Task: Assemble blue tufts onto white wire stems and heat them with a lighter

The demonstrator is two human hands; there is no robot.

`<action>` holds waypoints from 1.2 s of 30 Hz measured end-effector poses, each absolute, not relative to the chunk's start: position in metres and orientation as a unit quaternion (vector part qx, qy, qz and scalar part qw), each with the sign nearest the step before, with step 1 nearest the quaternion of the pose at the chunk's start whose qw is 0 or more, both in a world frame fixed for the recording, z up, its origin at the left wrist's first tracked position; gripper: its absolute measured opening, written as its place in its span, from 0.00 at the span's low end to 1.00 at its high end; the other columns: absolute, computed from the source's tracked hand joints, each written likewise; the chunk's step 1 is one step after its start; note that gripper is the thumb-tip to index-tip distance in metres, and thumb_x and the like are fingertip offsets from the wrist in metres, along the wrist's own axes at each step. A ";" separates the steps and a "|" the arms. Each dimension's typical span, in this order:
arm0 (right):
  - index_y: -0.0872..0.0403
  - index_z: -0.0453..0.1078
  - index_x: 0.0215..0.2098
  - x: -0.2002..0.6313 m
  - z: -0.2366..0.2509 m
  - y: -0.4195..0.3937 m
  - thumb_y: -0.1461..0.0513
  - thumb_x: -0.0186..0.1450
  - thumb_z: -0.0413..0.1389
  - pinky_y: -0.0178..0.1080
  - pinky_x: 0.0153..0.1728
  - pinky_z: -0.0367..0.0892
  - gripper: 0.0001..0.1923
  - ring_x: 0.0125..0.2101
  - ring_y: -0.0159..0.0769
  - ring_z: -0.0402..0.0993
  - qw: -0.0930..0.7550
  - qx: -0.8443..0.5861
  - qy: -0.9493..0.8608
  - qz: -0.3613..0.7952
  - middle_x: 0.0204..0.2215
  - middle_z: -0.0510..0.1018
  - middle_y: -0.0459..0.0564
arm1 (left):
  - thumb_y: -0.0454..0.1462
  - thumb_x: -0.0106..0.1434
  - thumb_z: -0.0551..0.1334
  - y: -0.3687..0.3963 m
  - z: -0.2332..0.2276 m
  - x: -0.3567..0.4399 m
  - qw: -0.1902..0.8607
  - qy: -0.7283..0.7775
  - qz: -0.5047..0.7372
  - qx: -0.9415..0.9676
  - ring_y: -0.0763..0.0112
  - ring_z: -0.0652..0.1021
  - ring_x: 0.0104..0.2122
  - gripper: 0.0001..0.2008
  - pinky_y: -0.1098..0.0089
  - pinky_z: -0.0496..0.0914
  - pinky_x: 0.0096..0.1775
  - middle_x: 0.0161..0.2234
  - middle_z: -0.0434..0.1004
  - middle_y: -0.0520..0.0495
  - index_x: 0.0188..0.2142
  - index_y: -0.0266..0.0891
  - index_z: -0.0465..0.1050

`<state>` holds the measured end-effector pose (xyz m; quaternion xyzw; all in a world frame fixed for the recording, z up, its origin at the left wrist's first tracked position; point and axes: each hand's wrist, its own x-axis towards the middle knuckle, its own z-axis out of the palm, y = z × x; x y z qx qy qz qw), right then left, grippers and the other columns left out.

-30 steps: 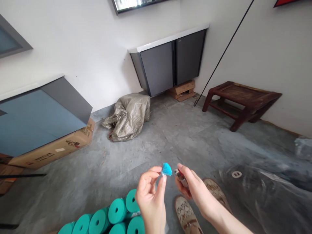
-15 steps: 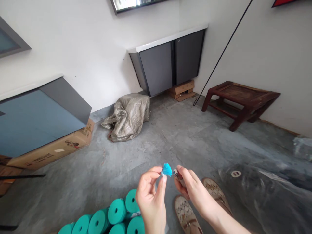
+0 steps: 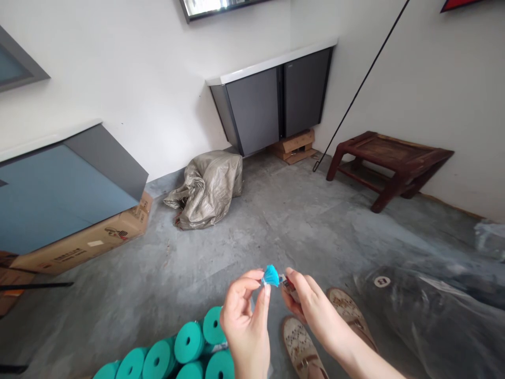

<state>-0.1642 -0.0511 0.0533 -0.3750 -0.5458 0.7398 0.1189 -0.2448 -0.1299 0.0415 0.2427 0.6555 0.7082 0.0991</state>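
Observation:
My left hand (image 3: 246, 313) pinches a small bright-blue fan-shaped tuft (image 3: 271, 276) between thumb and fingertips, its frayed-looking edge facing up and right. Closed around a small lighter (image 3: 287, 283) with red and white on its body is my right hand (image 3: 305, 300), the thumb lying over its top. The lighter's metal-looking end points left at the tuft, touching it or almost so; I cannot tell which. No flame shows. Most of the lighter is hidden by my fingers. Both hands are held in the air above the floor.
Several teal rolls (image 3: 189, 342) stand below my left hand. My shoes (image 3: 298, 342) are under my right forearm, beside a dark plastic-wrapped bundle (image 3: 410, 310). Farther off are a grey-brown sack (image 3: 213, 189), a wooden stool (image 3: 389, 158), a grey cabinet (image 3: 254, 108) and a cardboard box (image 3: 90, 242).
The lighter's end has tilted slightly and come closer to the blue tuft. My left hand has shifted a touch to the right; all else looks the same.

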 end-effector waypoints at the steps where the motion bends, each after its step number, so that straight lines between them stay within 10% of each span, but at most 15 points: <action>1: 0.53 0.49 0.15 -0.164 0.054 -0.051 0.48 0.63 0.39 0.34 0.20 0.47 0.25 0.16 0.28 0.46 0.119 -0.373 -0.546 0.740 0.12 0.49 0.41 | 0.32 0.48 0.67 -0.130 0.042 -0.245 0.099 0.655 0.709 0.241 0.68 0.78 0.33 0.08 0.71 0.74 0.35 0.32 0.76 0.44 0.25 0.35 0.67; 36: 0.54 0.48 0.18 -0.164 0.044 -0.054 0.46 0.62 0.40 0.34 0.24 0.49 0.24 0.21 0.29 0.49 0.135 -0.382 -0.540 0.737 0.17 0.52 0.42 | 0.31 0.48 0.67 -0.130 0.045 -0.246 0.105 0.657 0.707 0.239 0.69 0.79 0.33 0.08 0.74 0.74 0.34 0.32 0.77 0.45 0.25 0.35 0.67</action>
